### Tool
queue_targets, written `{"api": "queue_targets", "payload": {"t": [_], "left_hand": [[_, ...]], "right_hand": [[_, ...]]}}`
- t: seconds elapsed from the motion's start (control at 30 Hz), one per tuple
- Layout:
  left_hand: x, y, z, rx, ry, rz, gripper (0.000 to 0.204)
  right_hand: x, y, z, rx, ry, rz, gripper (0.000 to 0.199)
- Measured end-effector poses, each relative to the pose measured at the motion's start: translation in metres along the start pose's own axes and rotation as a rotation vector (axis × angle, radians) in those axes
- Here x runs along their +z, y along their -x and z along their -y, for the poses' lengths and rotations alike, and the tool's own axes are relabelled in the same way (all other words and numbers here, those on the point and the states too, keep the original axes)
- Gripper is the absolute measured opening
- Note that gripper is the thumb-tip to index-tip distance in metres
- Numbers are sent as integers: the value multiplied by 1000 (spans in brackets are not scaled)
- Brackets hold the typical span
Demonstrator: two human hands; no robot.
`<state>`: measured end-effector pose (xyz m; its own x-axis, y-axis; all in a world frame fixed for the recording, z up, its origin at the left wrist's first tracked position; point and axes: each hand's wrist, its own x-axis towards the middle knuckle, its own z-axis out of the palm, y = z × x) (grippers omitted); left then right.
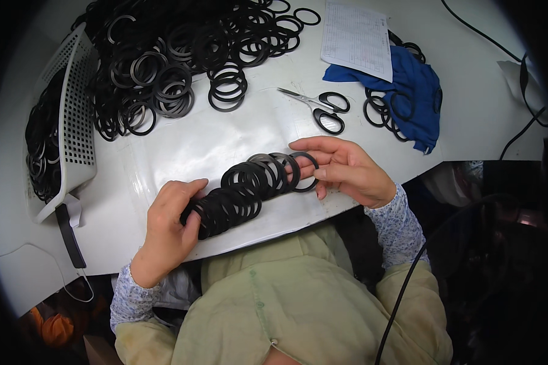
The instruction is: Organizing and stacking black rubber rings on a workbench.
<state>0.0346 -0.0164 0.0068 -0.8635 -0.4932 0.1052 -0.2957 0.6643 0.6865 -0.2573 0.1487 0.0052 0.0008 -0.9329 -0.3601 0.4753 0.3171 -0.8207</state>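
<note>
A slanting row of black rubber rings (216, 213) lies near the table's front edge, overlapping one another, with a second cluster just behind it. At the left end of the row, my left hand (169, 219) closes its thumb and fingers around the rings. My right hand (356, 173) is at the other end, pinching the last ring (316, 163) by its edge between thumb and fingers. Some of its fingers reach behind the ring. Several rings in the middle look greyer than the rest.
Behind, a large heap of black rings (192, 39) covers the far table. A white perforated basket (79, 149) with rings stands left. Scissors (318, 106) lie beyond my right hand, near a blue cloth (429, 85) with rings and a printed sheet (356, 39). A cable (402, 292) hangs at right.
</note>
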Motion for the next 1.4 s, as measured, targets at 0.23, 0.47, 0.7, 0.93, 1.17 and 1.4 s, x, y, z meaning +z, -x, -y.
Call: {"api": "queue_targets", "payload": {"t": [0.23, 0.47, 0.7, 0.93, 1.17, 1.4], "left_hand": [[10, -15, -10, -7, -53, 33, 42], [23, -30, -4, 131, 81, -79, 41], [-7, -32, 4, 551, -218, -418, 47], [-48, 19, 50, -28, -395, -321, 75], [-46, 37, 68, -383, 183, -248, 74], [-45, 49, 57, -544, 825, -192, 53]], "right_hand": [[1, -2, -3, 27, -76, 38, 54], [34, -17, -3, 28, 149, 94, 59], [60, -22, -3, -787, 1200, 66, 61], [29, -13, 6, -661, 1180, 47, 46], [23, -36, 4, -607, 1249, -102, 50], [58, -65, -7, -563, 1537, 0, 30]]}}
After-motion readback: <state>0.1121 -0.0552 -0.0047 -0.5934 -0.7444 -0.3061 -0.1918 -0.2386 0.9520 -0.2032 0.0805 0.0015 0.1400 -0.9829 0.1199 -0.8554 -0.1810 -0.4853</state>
